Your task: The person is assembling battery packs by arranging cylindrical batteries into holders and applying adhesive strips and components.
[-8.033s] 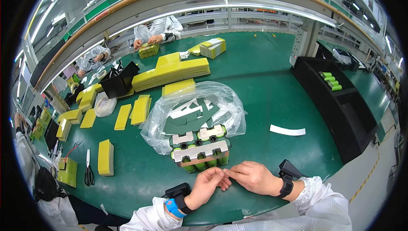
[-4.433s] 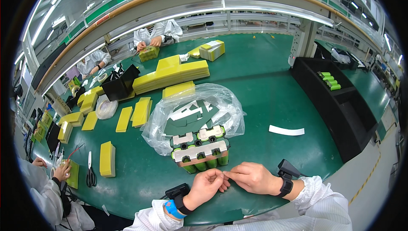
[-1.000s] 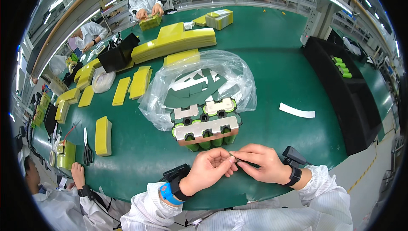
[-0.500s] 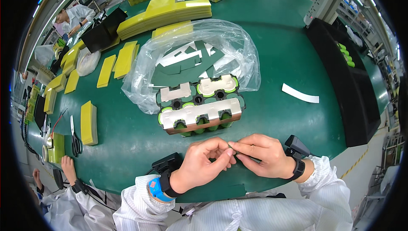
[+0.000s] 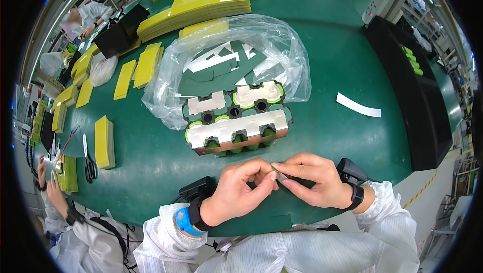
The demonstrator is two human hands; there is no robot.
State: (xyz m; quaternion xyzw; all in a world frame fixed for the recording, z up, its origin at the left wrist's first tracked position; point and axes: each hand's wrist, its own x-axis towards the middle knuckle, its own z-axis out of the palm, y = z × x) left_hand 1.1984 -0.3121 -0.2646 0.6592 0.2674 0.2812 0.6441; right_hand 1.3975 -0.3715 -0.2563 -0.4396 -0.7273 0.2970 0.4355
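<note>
My left hand (image 5: pixel 245 190) and my right hand (image 5: pixel 318 182) meet fingertip to fingertip above the near edge of the table. Both pinch a small thin piece, green with a pale face (image 5: pixel 281 176), mostly covered by my fingers. Just beyond them stands a battery pack (image 5: pixel 232 133): green cells in a black holder, topped with silvery metal plates. Neither hand touches the pack. Behind it lies a clear plastic bag (image 5: pixel 168 84) with dark green cut sheets (image 5: pixel 211 78) and white pieces inside.
A white strip (image 5: pixel 358 105) lies right of the pack, before a long black box (image 5: pixel 402 97). Yellow boards (image 5: pixel 104 142) in stacks and black-handled scissors (image 5: pixel 89 165) are at left. A co-worker's hand (image 5: pixel 56 196) is beside a yellow-green block (image 5: pixel 69 175).
A pale face of the small piece now shows between my fingertips, which stay nearly in place. At left, the co-worker's hand has moved away from the table edge toward the yellow-green block.
</note>
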